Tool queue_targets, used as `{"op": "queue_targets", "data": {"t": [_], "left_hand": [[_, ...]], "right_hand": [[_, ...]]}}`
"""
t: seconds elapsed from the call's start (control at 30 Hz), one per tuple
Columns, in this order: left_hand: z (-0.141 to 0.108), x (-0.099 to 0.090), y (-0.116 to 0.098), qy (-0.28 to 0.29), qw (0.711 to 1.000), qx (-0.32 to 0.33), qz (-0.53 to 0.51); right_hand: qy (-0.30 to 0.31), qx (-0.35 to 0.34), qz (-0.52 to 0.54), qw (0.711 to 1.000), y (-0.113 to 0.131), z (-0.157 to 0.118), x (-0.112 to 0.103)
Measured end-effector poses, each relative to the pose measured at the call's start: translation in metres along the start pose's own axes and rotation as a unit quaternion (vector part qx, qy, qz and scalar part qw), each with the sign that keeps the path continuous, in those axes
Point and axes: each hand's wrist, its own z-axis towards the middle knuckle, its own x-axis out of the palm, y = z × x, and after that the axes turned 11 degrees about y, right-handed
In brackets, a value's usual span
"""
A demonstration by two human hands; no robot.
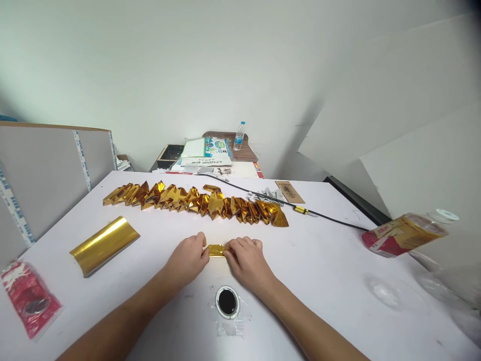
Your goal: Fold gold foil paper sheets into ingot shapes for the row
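Observation:
Between my two hands is a small folded piece of gold foil paper point(216, 250), just above the white tabletop. My left hand point(190, 255) pinches its left end, with thumb and fingers closed. At the right end, my right hand point(246, 258) grips it between thumb and curled fingers. A long row of folded gold foil pieces point(176, 198) lies beyond my hands. To the left rests a curved stack of gold foil sheets point(105, 243). Nearer me, a round black disc with a pale rim point(227, 302) sits on the table, clear tape around it.
A black cable point(338, 220) crosses behind the row, near silver folded pieces point(268, 194) and a brown card point(289, 191). At right leans a bottle with a red label point(408, 233). A red plastic packet point(32, 301) lies at left. A water bottle point(239, 136) stands behind.

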Motion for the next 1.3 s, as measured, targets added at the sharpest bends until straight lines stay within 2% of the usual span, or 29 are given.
{"op": "queue_targets", "data": {"t": [0.13,0.2,0.3,0.4,0.47,0.63,0.73,0.83,0.93,1.1,1.3], "left_hand": [[-0.004,-0.003,0.006,-0.008,1.000,0.020,-0.001],[-0.007,0.000,0.006,-0.025,0.999,0.023,0.031],[-0.014,0.008,0.000,-0.035,0.986,0.079,0.141],[-0.022,0.014,-0.001,-0.027,0.965,0.144,0.216],[-0.031,0.015,0.007,-0.036,0.964,0.159,0.209],[-0.053,0.010,0.030,-0.065,0.973,0.163,0.150],[-0.057,0.011,0.026,-0.068,0.969,0.169,0.164],[-0.051,0.018,0.016,-0.063,0.969,0.169,0.172],[-0.044,0.025,0.015,-0.035,0.970,0.178,0.164],[-0.048,0.026,0.036,0.010,0.968,0.192,0.163],[-0.054,0.028,0.040,-0.026,0.970,0.182,0.158]], "right_hand": [[-0.008,0.008,0.019,1.000,-0.001,0.000,0.000],[-0.020,0.001,-0.004,1.000,0.001,0.000,-0.001],[-0.018,-0.095,-0.095,0.991,0.007,0.001,-0.003],[0.021,-0.185,-0.132,0.974,0.008,-0.005,-0.008],[0.033,-0.174,-0.112,0.978,0.006,-0.013,-0.013],[0.055,-0.089,-0.031,0.994,-0.003,-0.039,-0.025],[0.108,-0.053,-0.002,0.993,-0.003,-0.048,-0.030],[0.157,-0.036,0.011,0.987,0.000,-0.051,-0.034],[0.174,-0.027,0.012,0.984,0.002,-0.052,-0.036],[0.149,-0.034,-0.003,0.988,-0.001,-0.053,-0.032],[0.075,-0.044,-0.006,0.996,-0.012,-0.062,-0.016]]}}
